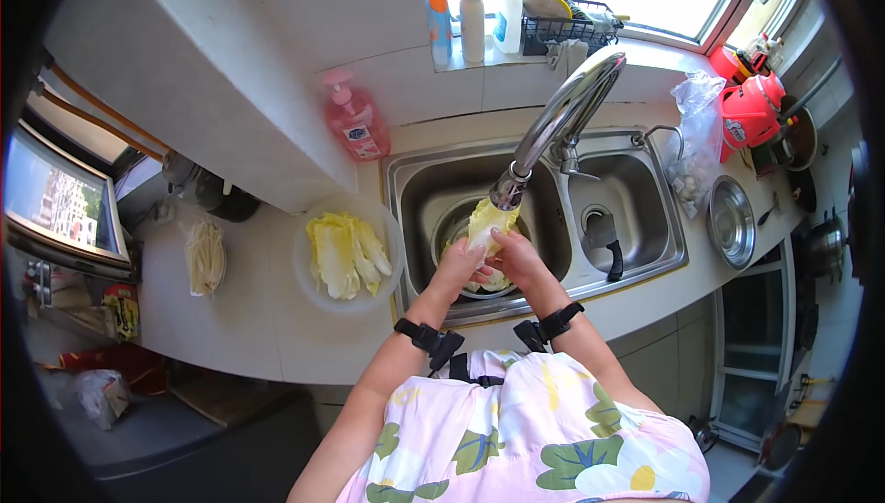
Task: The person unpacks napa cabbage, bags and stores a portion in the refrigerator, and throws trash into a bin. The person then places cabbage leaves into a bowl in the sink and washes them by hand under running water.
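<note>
Both my hands hold a pale yellow-white napa cabbage leaf just beneath the spout of the chrome faucet. My left hand grips its lower left side, and my right hand pinches its right edge. Under them a round metal bowl sits in the left sink basin, with more cabbage partly hidden by my hands. To the left, a translucent bowl on the counter holds several cabbage leaves.
A cleaver lies in the right basin. Left on the counter are enoki mushrooms and a pink soap bottle. Toward the right stand a metal basin, a plastic bag and a red jug. Bottles line the windowsill.
</note>
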The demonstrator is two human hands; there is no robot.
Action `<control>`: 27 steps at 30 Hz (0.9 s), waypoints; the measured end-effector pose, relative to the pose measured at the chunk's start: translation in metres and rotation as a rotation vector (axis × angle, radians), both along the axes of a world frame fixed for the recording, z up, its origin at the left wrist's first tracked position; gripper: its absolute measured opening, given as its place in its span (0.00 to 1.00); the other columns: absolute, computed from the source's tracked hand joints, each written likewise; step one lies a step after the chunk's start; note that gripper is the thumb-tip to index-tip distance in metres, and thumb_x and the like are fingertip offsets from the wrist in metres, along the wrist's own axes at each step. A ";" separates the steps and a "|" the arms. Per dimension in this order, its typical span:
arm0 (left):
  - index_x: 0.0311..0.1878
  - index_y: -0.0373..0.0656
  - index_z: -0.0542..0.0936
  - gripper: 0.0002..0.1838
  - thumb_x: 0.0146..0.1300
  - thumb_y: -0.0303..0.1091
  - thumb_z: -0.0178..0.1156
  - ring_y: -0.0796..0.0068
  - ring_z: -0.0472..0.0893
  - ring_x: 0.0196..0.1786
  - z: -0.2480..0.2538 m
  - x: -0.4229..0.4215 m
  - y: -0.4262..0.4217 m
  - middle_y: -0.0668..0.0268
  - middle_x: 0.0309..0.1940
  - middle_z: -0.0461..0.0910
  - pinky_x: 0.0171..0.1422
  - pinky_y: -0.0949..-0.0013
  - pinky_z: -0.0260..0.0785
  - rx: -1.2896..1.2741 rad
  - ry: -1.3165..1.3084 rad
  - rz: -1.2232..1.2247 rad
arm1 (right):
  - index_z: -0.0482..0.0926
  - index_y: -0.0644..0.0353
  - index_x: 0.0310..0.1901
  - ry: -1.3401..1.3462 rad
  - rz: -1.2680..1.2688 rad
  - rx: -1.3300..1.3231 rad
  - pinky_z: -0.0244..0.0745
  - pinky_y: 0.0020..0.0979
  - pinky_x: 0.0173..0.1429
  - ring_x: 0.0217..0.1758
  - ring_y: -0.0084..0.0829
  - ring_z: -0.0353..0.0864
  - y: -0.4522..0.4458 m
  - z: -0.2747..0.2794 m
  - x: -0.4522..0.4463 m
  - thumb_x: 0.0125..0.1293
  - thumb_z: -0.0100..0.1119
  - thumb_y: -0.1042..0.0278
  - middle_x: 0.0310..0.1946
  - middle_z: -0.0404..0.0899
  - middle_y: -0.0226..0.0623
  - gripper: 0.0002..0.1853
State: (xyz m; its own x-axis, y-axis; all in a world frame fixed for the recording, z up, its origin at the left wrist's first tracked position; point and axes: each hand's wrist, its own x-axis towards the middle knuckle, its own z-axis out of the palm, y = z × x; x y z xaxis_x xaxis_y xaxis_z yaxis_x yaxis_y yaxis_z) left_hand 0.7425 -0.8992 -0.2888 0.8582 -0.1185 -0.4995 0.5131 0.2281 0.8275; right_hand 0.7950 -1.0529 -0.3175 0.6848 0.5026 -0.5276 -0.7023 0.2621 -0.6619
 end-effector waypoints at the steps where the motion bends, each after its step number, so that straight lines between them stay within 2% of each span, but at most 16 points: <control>1: 0.56 0.41 0.73 0.19 0.67 0.41 0.57 0.80 0.82 0.34 0.004 0.000 -0.001 0.68 0.40 0.80 0.35 0.77 0.77 -0.001 0.001 -0.002 | 0.65 0.55 0.62 0.001 -0.002 -0.001 0.70 0.38 0.58 0.59 0.34 0.74 -0.001 0.002 0.000 0.69 0.52 0.60 0.56 0.74 0.35 0.22; 3: 0.52 0.39 0.74 0.15 0.68 0.38 0.55 0.67 0.84 0.32 0.017 0.001 -0.001 0.60 0.35 0.83 0.36 0.66 0.78 0.329 -0.206 0.188 | 0.65 0.57 0.63 0.028 -0.018 -0.149 0.69 0.38 0.57 0.59 0.34 0.74 -0.002 0.010 -0.001 0.69 0.53 0.56 0.57 0.73 0.36 0.25; 4: 0.52 0.39 0.74 0.15 0.68 0.38 0.55 0.67 0.84 0.32 0.014 0.003 0.003 0.60 0.35 0.83 0.36 0.66 0.78 0.329 -0.200 0.188 | 0.65 0.57 0.63 0.033 -0.017 -0.149 0.69 0.38 0.57 0.59 0.34 0.74 -0.004 0.008 0.000 0.69 0.53 0.56 0.57 0.73 0.36 0.25; 6: 0.49 0.37 0.74 0.12 0.65 0.32 0.52 0.51 0.84 0.35 0.004 0.003 0.022 0.45 0.32 0.81 0.39 0.53 0.76 1.090 -0.556 -0.031 | 0.62 0.58 0.66 -0.057 -0.074 -0.322 0.70 0.37 0.55 0.56 0.32 0.76 -0.015 0.001 0.001 0.68 0.55 0.56 0.56 0.74 0.34 0.28; 7: 0.44 0.37 0.74 0.10 0.62 0.30 0.53 0.40 0.80 0.37 -0.005 0.006 0.033 0.41 0.33 0.80 0.45 0.45 0.72 1.167 -0.387 -0.270 | 0.63 0.61 0.67 -0.109 -0.067 -0.440 0.70 0.36 0.56 0.57 0.33 0.75 -0.021 -0.013 0.004 0.65 0.58 0.55 0.58 0.74 0.38 0.32; 8: 0.44 0.37 0.74 0.10 0.62 0.30 0.53 0.40 0.80 0.37 -0.008 0.004 0.038 0.41 0.33 0.80 0.45 0.45 0.72 1.167 -0.385 -0.266 | 0.63 0.61 0.67 -0.110 -0.063 -0.440 0.70 0.36 0.56 0.57 0.33 0.75 -0.028 -0.027 0.007 0.65 0.58 0.55 0.58 0.74 0.38 0.32; 11: 0.39 0.36 0.74 0.08 0.64 0.32 0.53 0.42 0.80 0.36 -0.015 -0.002 0.043 0.44 0.28 0.80 0.41 0.47 0.73 1.267 -0.334 -0.280 | 0.75 0.66 0.55 -0.471 -0.011 -0.884 0.66 0.35 0.65 0.61 0.44 0.73 -0.048 -0.046 0.013 0.57 0.63 0.56 0.57 0.73 0.52 0.28; 14: 0.40 0.36 0.74 0.09 0.64 0.33 0.54 0.46 0.82 0.35 -0.012 -0.006 0.046 0.45 0.26 0.80 0.41 0.49 0.74 1.318 -0.331 -0.318 | 0.75 0.65 0.56 -0.557 0.090 -1.064 0.66 0.38 0.65 0.61 0.48 0.72 -0.056 -0.044 0.022 0.56 0.63 0.56 0.55 0.73 0.53 0.28; 16: 0.42 0.37 0.74 0.10 0.64 0.33 0.54 0.49 0.82 0.29 -0.007 -0.005 0.049 0.46 0.26 0.80 0.38 0.51 0.75 1.194 -0.249 -0.168 | 0.75 0.64 0.56 -0.567 0.147 -1.096 0.66 0.38 0.65 0.61 0.49 0.72 -0.060 -0.044 0.031 0.56 0.63 0.56 0.55 0.72 0.53 0.28; 17: 0.45 0.38 0.74 0.11 0.67 0.35 0.53 0.59 0.80 0.20 -0.013 -0.007 0.061 0.52 0.26 0.81 0.30 0.59 0.75 1.396 -0.647 -0.232 | 0.75 0.64 0.56 -0.580 0.205 -1.126 0.66 0.39 0.65 0.60 0.49 0.72 -0.061 -0.045 0.034 0.56 0.63 0.55 0.55 0.72 0.53 0.28; 18: 0.45 0.38 0.74 0.11 0.67 0.35 0.53 0.59 0.80 0.20 -0.013 -0.012 0.067 0.52 0.26 0.81 0.30 0.59 0.75 1.396 -0.642 -0.230 | 0.75 0.64 0.56 -0.580 0.210 -1.126 0.66 0.39 0.65 0.60 0.49 0.72 -0.062 -0.047 0.038 0.56 0.63 0.55 0.55 0.72 0.53 0.28; 20: 0.47 0.39 0.75 0.11 0.69 0.35 0.50 0.71 0.76 0.15 0.040 -0.014 0.067 0.58 0.28 0.81 0.23 0.68 0.72 0.656 -0.053 0.217 | 0.74 0.62 0.57 -0.582 0.374 -1.140 0.67 0.38 0.65 0.60 0.48 0.73 -0.063 -0.058 0.049 0.55 0.63 0.55 0.55 0.73 0.54 0.29; 22: 0.47 0.38 0.73 0.11 0.70 0.36 0.52 0.79 0.76 0.16 0.028 -0.025 0.097 0.60 0.27 0.81 0.19 0.74 0.68 0.625 -0.134 0.433 | 0.74 0.62 0.57 -0.579 0.415 -1.112 0.67 0.37 0.64 0.60 0.47 0.74 -0.062 -0.070 0.060 0.55 0.63 0.55 0.55 0.74 0.54 0.30; 24: 0.51 0.39 0.73 0.12 0.69 0.34 0.52 0.68 0.79 0.21 0.046 -0.037 0.120 0.57 0.29 0.81 0.28 0.66 0.74 0.760 -0.097 0.548 | 0.74 0.62 0.58 -0.575 0.458 -1.082 0.68 0.37 0.64 0.60 0.46 0.74 -0.057 -0.082 0.069 0.55 0.63 0.56 0.55 0.75 0.53 0.30; 25: 0.51 0.39 0.73 0.12 0.69 0.34 0.52 0.68 0.79 0.21 0.037 -0.044 0.139 0.57 0.29 0.81 0.28 0.66 0.74 0.762 -0.094 0.543 | 0.74 0.63 0.58 -0.546 0.453 -1.082 0.68 0.37 0.64 0.60 0.45 0.74 -0.052 -0.087 0.073 0.55 0.63 0.56 0.54 0.76 0.53 0.30; 27: 0.57 0.39 0.71 0.18 0.64 0.31 0.56 0.57 0.81 0.42 0.014 -0.059 0.168 0.51 0.42 0.79 0.49 0.57 0.74 1.441 -0.257 0.355 | 0.74 0.64 0.58 -0.521 0.450 -1.075 0.69 0.37 0.64 0.60 0.45 0.75 -0.047 -0.105 0.081 0.56 0.63 0.57 0.54 0.77 0.53 0.29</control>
State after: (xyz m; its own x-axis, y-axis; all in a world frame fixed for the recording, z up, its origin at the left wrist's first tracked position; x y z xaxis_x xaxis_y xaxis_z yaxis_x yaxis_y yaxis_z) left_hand 0.6830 -0.7314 -0.2752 0.8157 0.5556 0.1608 0.4174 -0.7580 0.5013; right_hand 0.8761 -1.0994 -0.4225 0.8135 0.2323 -0.5332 -0.1838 -0.7671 -0.6147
